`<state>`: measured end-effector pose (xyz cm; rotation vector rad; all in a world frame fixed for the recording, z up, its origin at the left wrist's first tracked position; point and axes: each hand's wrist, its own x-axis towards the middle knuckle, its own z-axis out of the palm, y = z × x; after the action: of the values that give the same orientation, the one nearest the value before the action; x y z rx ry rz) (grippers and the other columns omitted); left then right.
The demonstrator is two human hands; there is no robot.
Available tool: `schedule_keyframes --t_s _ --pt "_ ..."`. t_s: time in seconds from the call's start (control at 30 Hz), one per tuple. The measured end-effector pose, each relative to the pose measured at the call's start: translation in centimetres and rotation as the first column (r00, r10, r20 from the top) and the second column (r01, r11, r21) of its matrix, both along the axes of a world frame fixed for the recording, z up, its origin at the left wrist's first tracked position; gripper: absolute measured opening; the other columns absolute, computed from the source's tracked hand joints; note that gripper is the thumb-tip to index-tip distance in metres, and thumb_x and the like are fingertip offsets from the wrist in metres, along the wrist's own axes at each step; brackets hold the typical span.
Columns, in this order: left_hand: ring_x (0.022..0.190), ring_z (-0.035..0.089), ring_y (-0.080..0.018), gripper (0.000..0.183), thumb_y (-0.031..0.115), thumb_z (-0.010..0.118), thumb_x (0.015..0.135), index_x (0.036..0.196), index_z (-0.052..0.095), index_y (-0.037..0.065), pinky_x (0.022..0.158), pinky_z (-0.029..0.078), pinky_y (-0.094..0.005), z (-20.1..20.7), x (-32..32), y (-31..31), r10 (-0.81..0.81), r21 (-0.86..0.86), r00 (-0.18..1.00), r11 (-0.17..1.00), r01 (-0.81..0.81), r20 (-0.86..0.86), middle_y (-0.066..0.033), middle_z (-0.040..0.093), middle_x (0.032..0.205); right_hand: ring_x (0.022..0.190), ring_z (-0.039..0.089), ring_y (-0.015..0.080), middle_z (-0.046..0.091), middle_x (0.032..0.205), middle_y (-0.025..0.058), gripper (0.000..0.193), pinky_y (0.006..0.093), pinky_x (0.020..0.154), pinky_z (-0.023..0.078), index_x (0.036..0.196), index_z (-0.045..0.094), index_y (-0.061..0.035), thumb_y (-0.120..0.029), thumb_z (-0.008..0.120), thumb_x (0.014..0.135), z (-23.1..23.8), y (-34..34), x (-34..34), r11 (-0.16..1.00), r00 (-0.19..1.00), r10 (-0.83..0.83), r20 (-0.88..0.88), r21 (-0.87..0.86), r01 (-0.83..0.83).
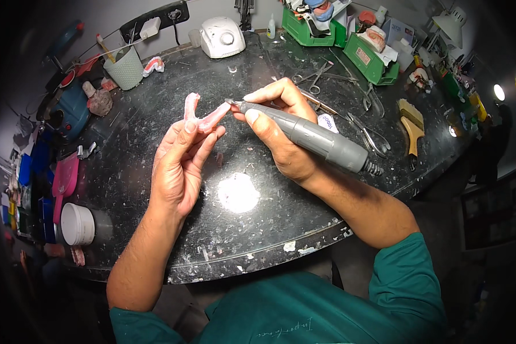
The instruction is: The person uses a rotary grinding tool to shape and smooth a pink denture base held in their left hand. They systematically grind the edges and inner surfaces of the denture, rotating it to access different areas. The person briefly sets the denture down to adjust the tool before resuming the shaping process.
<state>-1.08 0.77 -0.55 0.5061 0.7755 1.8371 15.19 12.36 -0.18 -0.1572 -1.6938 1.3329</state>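
Note:
Between the thumb and fingers of my left hand [180,157] is a pink, U-shaped denture base [211,119], raised above the dark bench with its two arms pointing away from me. My right hand [286,129] grips a grey dental handpiece [321,137] like a pen, its cable end toward the lower right. The handpiece's bur tip meets or nearly meets the end of the denture base's right arm; I cannot tell whether they touch. My left fingers partly cover the base's closed end.
A white control unit [222,38] stands at the back. Scissors [315,80], pliers [368,135] and a brush [411,129] lie to the right. Green bins [370,60] are at the back right. At left are a white tub [78,223], a pink dustpan [66,176] and a cup [126,70].

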Motion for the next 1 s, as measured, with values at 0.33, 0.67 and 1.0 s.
schedule_keyframes --t_s 0.33,0.67,1.0 --pt "0.108 0.068 -0.0304 0.017 0.012 0.062 0.098 0.106 0.061 -0.003 0.096 0.058 -0.0312 0.1 0.5 -0.1 0.011 -0.016 0.999 1.000 -0.012 -0.033 -0.0206 0.068 0.110 0.099 0.061 0.0127 0.061 0.105 0.0082 0.022 0.0312 0.091 0.049 0.110 0.057 0.0002 -0.013 0.064 0.094 1.0 -0.7 0.5 0.998 0.997 -0.019 0.073 0.065 0.014" --pt "0.108 0.068 -0.0296 0.018 0.014 0.063 0.098 0.104 0.062 -0.002 0.097 0.058 -0.0306 0.1 0.5 -0.1 0.026 -0.007 0.999 1.000 -0.026 -0.039 -0.0193 0.068 0.109 0.090 0.056 0.0081 0.060 0.101 0.0055 0.022 0.0273 0.083 0.047 0.112 0.056 -0.0007 -0.011 0.063 0.094 0.7 -0.9 0.5 0.997 0.999 0.001 0.045 0.083 -0.005" --pt "0.109 0.067 -0.0304 0.017 0.013 0.062 0.098 0.104 0.061 -0.003 0.098 0.057 -0.0313 0.0 0.6 -0.2 -0.009 0.005 0.999 1.000 0.009 -0.039 -0.0201 0.067 0.110 0.085 0.057 0.0079 0.063 0.105 0.0101 0.021 0.0278 0.079 0.049 0.110 0.054 -0.0009 -0.009 0.062 0.093 0.3 -0.7 0.2 0.998 1.000 0.010 -0.009 0.066 -0.010"
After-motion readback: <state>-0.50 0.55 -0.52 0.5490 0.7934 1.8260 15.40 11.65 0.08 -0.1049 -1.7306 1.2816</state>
